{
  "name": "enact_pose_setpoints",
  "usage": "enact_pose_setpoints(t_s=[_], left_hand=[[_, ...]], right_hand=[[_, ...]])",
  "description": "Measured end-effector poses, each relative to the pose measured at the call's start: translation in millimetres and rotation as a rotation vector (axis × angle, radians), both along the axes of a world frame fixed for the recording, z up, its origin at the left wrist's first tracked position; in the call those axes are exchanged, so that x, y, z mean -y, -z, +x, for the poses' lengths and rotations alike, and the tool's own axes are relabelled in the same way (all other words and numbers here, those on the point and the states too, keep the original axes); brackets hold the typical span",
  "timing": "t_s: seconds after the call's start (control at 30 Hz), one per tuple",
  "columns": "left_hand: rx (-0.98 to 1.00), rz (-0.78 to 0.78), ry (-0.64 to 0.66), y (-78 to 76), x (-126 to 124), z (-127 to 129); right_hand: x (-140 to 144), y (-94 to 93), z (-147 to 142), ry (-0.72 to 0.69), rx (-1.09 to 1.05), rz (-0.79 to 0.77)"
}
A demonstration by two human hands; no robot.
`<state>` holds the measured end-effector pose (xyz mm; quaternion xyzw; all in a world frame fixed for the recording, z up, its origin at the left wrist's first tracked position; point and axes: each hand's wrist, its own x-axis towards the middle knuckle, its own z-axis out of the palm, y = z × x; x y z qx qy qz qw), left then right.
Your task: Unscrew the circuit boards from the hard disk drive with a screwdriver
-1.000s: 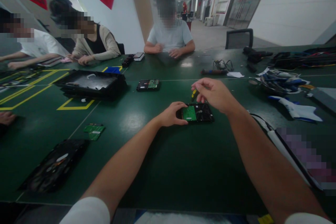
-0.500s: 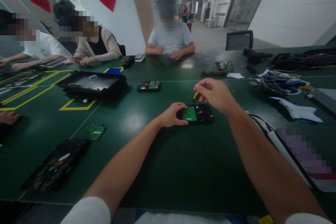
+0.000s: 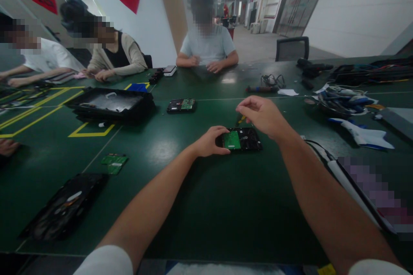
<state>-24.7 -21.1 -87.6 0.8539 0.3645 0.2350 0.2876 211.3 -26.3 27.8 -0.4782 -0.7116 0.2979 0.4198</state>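
Note:
A hard drive [image 3: 247, 138] with a green circuit board [image 3: 232, 139] lies flat on the dark green table. My left hand [image 3: 214, 141] grips its left end, thumb at the near edge and fingers at the far edge. Above the drive's far edge, my right hand [image 3: 256, 112] pinches a small yellow screwdriver [image 3: 241, 119] upright between thumb and fingertips. Its dark lower end points down at the drive's far edge; whether it touches is too small to tell.
Another hard drive [image 3: 181, 105] lies farther off, near a black tray [image 3: 111, 103]. At left are a loose green circuit board [image 3: 115, 163] and a black drive-like part [image 3: 66, 206]. Cables [image 3: 343, 101], a glove-like item [image 3: 361, 133] and a phone-like device [image 3: 364, 193] lie right. Several people sit across.
The fingers of my right hand have shifted slightly around the screwdriver, and less of its yellow shows. My left hand keeps its hold on the hard drive. The whole view has drifted a little.

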Motion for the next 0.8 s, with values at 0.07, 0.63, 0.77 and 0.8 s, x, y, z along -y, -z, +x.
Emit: enact_pose_setpoints(t_s=[0.07,0.63,0.77,0.8], left_hand=[[0.002,0.003,0.002,0.9,-0.2,0.3],[0.011,-0.004,-0.008,3.2,-1.4,0.4],[0.012,-0.017,-0.007,1.7,-0.4,0.3],[0.009,-0.023,-0.009,1.1,0.0,0.3]], right_hand=[[2.3,-2.5,-1.3,-0.054,-0.019,-0.025],[3.0,-3.2,-2.2,-0.033,-0.044,-0.045],[6.3,-6.6,-3.2,-0.146,-0.063,-0.081],[6.5,-6.7,-3.0,-0.154,-0.063,-0.08]])
